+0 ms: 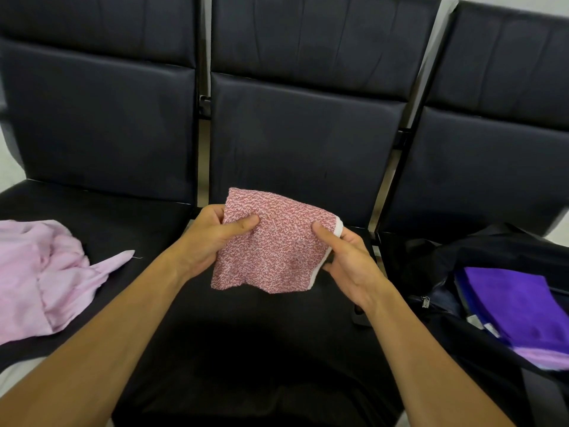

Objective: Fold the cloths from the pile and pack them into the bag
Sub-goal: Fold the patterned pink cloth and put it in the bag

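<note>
Two bare forearms reach in from the bottom edge over a row of black padded seats [234,349]. Between them, held up above the middle seat, is a folded cloth [274,245], pink-and-white speckled with a white edge along its right side. The left hand [212,235] pinches the cloth's upper left part, thumb laid across the front and fingers curled behind. The right hand [348,260] grips the white-edged right side, thumb on the front and fingers tucked behind the fabric. The cloth hangs loosely from both grips, its lower edge free and clear of the seat.

On the left seat, well apart from the hands, lies the pile [43,278], a crumpled pale pink cloth with one corner trailing toward the middle seat. On the right seat sits the open black bag [437,272], with a purple cloth [520,303] lying folded inside, on top of a lilac one [545,359] whose edge shows at the lower right.

Behind them rise the three seat backs [308,134], black and creased, with pale wall showing in the gaps between.
</note>
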A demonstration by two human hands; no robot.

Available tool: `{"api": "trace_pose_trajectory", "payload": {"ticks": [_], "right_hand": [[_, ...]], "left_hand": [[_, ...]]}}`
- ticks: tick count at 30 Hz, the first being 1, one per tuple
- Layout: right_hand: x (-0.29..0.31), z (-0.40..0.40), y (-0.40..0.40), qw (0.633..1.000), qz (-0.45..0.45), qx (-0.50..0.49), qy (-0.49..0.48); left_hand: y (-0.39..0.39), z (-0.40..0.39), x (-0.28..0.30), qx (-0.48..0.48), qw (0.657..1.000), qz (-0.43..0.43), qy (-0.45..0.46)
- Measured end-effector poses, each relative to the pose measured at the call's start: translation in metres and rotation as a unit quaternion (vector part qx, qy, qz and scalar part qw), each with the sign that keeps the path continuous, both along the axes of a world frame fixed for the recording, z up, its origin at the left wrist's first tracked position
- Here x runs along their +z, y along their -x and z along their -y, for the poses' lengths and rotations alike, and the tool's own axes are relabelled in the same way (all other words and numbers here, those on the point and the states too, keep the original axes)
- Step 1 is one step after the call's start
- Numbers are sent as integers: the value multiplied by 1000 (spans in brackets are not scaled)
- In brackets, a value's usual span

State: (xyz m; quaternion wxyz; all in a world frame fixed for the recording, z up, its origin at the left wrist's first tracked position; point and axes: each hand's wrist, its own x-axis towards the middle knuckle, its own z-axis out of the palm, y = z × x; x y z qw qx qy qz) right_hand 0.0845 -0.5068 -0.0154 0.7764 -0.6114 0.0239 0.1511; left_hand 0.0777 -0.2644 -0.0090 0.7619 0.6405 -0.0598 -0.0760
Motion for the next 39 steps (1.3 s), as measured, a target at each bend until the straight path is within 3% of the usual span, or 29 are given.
{"api": "trace_pose_trajectory", "payload": {"ticks": [8, 14, 16, 20, 24, 27, 31, 39], "right_hand": [[1, -1, -1, 992, 105, -60, 24], [3, -4, 2, 996, 84, -29, -9], [2, -3, 2, 999, 38, -28, 13], [4, -3, 7, 992, -71, 84, 55], [2, -4, 6, 995, -55, 74, 41], [0, -1, 3, 998, 1, 13, 62], [-5, 9, 4, 969, 118, 11, 216], [-4, 48, 5, 949, 114, -55, 289]], "left_hand": [[5, 10, 3, 47, 999, 9, -13], [5, 8, 5, 50, 997, -41, 34], [4, 4, 4, 39, 996, -61, 50], [4, 6, 4, 31, 994, -92, 59], [5, 2, 3, -27, 991, -112, 64], [8, 5, 1, -76, 991, -107, -9], [11, 17, -4, -88, 988, -78, -98], [13, 59, -17, -50, 990, -14, -132]]}}
